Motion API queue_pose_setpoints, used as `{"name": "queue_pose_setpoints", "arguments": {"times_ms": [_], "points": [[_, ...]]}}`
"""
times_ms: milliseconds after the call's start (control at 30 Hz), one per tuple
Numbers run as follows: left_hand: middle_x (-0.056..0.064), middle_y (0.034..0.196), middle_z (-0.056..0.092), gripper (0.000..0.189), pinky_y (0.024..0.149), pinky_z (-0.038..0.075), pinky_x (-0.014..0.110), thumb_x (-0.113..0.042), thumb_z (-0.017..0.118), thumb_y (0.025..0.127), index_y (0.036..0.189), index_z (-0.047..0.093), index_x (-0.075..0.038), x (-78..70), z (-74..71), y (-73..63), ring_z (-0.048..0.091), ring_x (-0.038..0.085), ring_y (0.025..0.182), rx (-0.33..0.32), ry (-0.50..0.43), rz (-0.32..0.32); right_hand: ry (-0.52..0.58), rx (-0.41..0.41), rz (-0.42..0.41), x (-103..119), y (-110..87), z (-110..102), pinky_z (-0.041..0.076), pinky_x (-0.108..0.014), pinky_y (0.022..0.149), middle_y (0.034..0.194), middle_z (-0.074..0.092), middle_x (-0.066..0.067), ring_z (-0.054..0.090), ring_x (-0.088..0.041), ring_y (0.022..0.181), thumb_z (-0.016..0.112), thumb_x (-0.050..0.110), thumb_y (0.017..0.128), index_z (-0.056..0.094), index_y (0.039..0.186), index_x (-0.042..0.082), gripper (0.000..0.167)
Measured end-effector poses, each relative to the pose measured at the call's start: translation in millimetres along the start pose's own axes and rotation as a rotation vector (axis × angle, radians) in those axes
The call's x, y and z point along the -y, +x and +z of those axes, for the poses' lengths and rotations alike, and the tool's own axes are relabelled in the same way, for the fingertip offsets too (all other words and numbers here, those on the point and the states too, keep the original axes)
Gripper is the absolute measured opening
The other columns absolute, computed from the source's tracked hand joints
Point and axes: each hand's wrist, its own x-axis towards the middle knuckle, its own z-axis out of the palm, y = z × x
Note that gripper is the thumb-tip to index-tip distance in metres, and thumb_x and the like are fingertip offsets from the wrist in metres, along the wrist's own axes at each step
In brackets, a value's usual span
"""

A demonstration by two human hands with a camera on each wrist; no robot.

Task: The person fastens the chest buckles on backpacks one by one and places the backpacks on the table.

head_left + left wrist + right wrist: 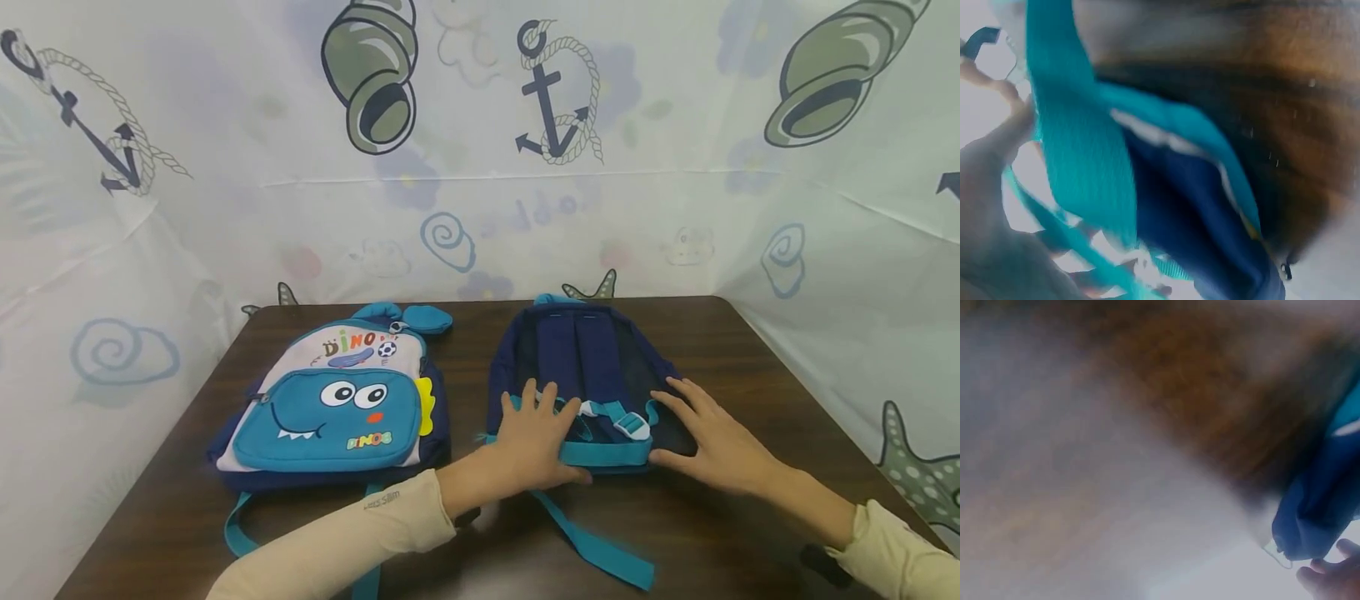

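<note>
A navy backpack [577,342] lies with its strap side up on the right half of the table. My left hand [532,437] spreads its fingers over the bag's lower left, overlapping the teal webbing there. At the lower right edge of the bag is my right hand [712,433], fingers apart and thumb beside a teal band [607,454]. A white buckle [632,426] sits between the hands. One loose teal strap [600,554] trails toward me. The left wrist view shows wide teal webbing [1085,144] close by the left hand. Fingertips and navy cloth [1319,512] appear in the blurred right wrist view.
On the left of the brown wooden table [472,533] lies a second backpack [330,417], front up, with a dinosaur face and a yellow fin. Its teal straps [236,529] hang toward me, partly under my left sleeve [352,542]. Patterned white cloth [480,133] surrounds the table.
</note>
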Motion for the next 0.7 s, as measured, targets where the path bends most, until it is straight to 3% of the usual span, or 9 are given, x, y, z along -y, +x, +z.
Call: {"name": "queue_pose_setpoints", "arguments": {"times_ms": [100, 167, 333, 433, 600, 700], "points": [[0.011, 0.156, 0.039, 0.100, 0.110, 0.037, 0.062, -0.085, 0.059, 0.073, 0.152, 0.040, -0.027, 7.0, -11.4, 1.3, 0.035, 0.038, 0.144, -0.038, -0.074, 0.034, 0.057, -0.044, -0.018, 3, 5.3, -9, 0.035, -0.071, 0.102, 0.155, 0.037, -0.017, 0.036, -0.046, 0.141, 0.069, 0.045, 0.091, 0.047, 0.145, 0.014, 0.066], [0.010, 0.153, 0.044, 0.094, 0.108, 0.042, 0.057, -0.085, 0.053, 0.078, 0.150, 0.044, -0.025, 13.4, -20.7, 2.4, 0.044, 0.033, 0.139, -0.069, -0.135, 0.041, 0.100, -0.095, -0.042, 6, 11.0, -14, 0.040, -0.066, 0.101, 0.146, 0.049, -0.014, 0.045, -0.041, 0.134, 0.070, 0.036, 0.093, 0.053, 0.138, 0.010, 0.055], [0.009, 0.133, 0.061, 0.061, 0.086, 0.057, 0.040, -0.055, 0.059, 0.095, 0.139, 0.057, -0.014, 35.5, -29.6, 7.0, 0.064, 0.024, 0.109, -0.176, -0.212, 0.045, 0.149, -0.182, -0.133, 18, 34.8, -17, 0.056, -0.046, 0.084, 0.107, 0.069, -0.001, 0.065, -0.021, 0.101, 0.073, 0.016, 0.091, 0.066, 0.113, 0.006, 0.025], [0.010, 0.123, 0.064, 0.052, 0.077, 0.058, 0.034, -0.042, 0.065, 0.095, 0.135, 0.059, -0.009, 46.4, -24.0, 9.9, 0.065, 0.022, 0.098, -0.181, -0.218, 0.012, 0.180, -0.134, -0.169, 29, 50.9, -15, 0.058, -0.038, 0.077, 0.097, 0.070, 0.002, 0.065, -0.014, 0.088, 0.074, 0.011, 0.089, 0.069, 0.105, 0.006, 0.017], [0.010, 0.107, 0.070, 0.048, 0.066, 0.055, 0.029, -0.044, 0.062, 0.097, 0.124, 0.068, -0.005, 53.7, -13.5, 17.5, 0.066, 0.020, 0.084, -0.128, -0.270, -0.021, 0.197, 0.009, -0.210, 46, 71.6, -6, 0.057, -0.036, 0.081, 0.100, 0.069, -0.001, 0.065, -0.016, 0.092, 0.075, 0.016, 0.089, 0.069, 0.106, 0.005, 0.021], [0.009, 0.111, 0.071, 0.046, 0.074, 0.057, 0.031, -0.042, 0.062, 0.097, 0.125, 0.068, -0.005, 54.1, -10.7, 22.9, 0.067, 0.020, 0.091, -0.119, -0.306, 0.000, 0.177, 0.063, -0.245, 54, 79.3, -1, 0.056, -0.037, 0.082, 0.101, 0.068, -0.003, 0.064, -0.018, 0.094, 0.075, 0.017, 0.088, 0.070, 0.107, 0.004, 0.023]]}}
